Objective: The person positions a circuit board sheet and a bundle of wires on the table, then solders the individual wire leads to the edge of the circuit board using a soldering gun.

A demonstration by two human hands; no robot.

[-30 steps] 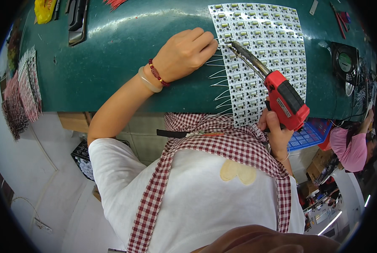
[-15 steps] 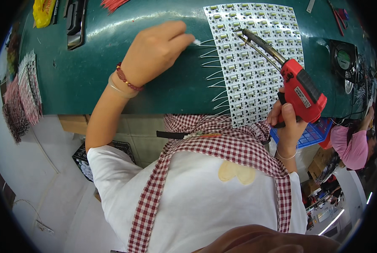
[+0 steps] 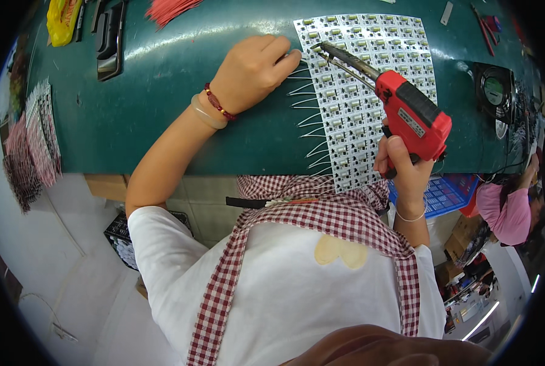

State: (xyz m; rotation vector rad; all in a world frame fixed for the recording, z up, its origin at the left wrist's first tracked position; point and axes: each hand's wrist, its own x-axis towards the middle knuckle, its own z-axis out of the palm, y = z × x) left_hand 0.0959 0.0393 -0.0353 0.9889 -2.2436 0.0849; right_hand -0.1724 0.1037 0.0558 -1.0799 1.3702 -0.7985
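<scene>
the right hand (image 3: 407, 168) is wrapped fully around the grip of a red pistol-shaped soldering gun (image 3: 410, 113), its long metal tip lying over the top left corner of a white panel of small circuit boards (image 3: 370, 91) flat on the green work mat (image 3: 162, 104). the left hand (image 3: 251, 70) pinches a thin white wire (image 3: 294, 61) at that same panel edge, above a row of wires already attached; this looks like the soldering of one lead, which calls for a steady tip on the joint.
</scene>
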